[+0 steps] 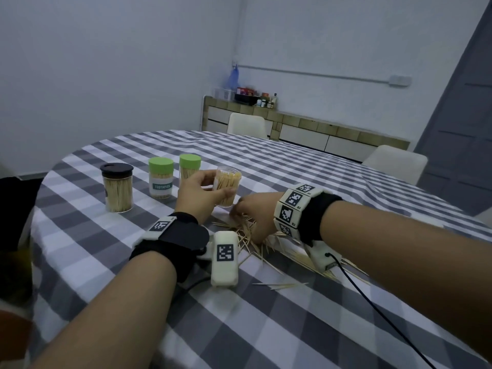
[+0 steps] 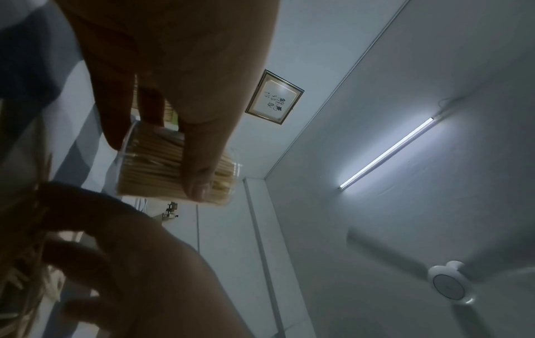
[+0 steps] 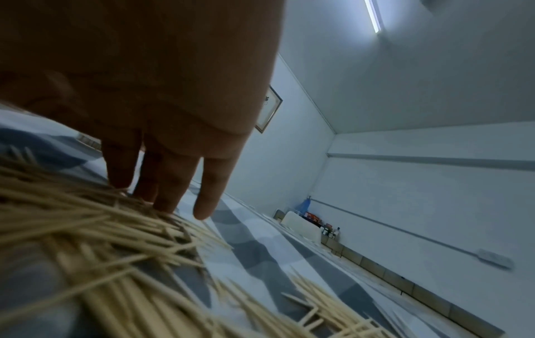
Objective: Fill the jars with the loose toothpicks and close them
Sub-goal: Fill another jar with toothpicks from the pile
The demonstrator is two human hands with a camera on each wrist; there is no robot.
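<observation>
Left hand [image 1: 195,194] grips the open jar [image 1: 228,188], lifted off the table [image 1: 292,166], mouth up, already well stocked with sticks. Loose toothpicks [image 1: 255,235] lie directly below and to the right of it — right hand [image 1: 253,213] is the nearer one, fingers [image 3: 171,183] straight and spread, tips touching the pile, nothing pinched yet. Sticks lie flat, criss-crossed; the jar's axis is near upright, so a gathered bunch likely needs turning on end — then up and left to the mouth.
</observation>
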